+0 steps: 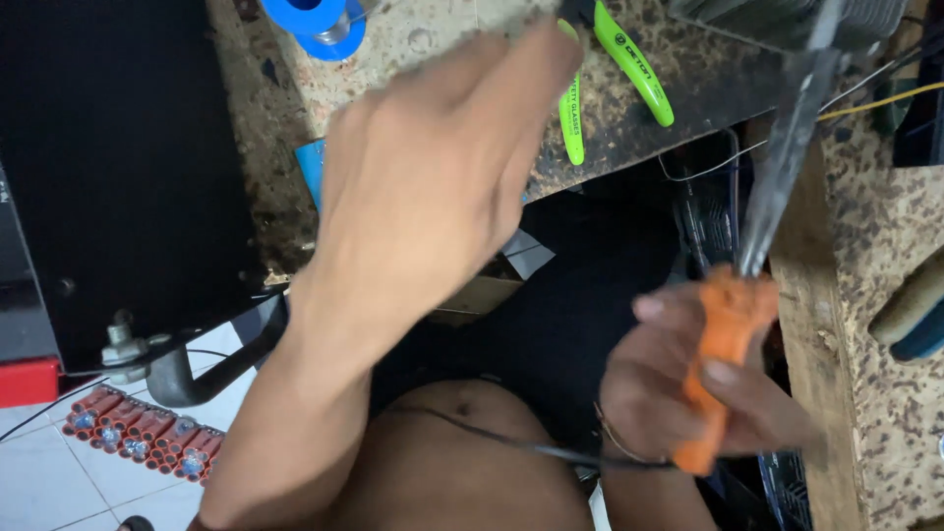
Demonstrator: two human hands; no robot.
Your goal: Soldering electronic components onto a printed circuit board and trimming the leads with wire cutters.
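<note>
Orange-handled soldering iron (pixel 726 354) sits gripped in the right hand (pixel 688 388), while the left hand (pixel 433 187), fingers closed together, reaches far toward green-handled cutters (pixel 615 69).

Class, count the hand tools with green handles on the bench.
1: green-handled cutters at the top of the bench, just past the left hand. More may be hidden under it.

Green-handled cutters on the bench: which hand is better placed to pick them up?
Left, probably: the left hand reaches to the green-handled cutters, fingertips beside them. The right hand already grips the orange-handled tool.
</note>
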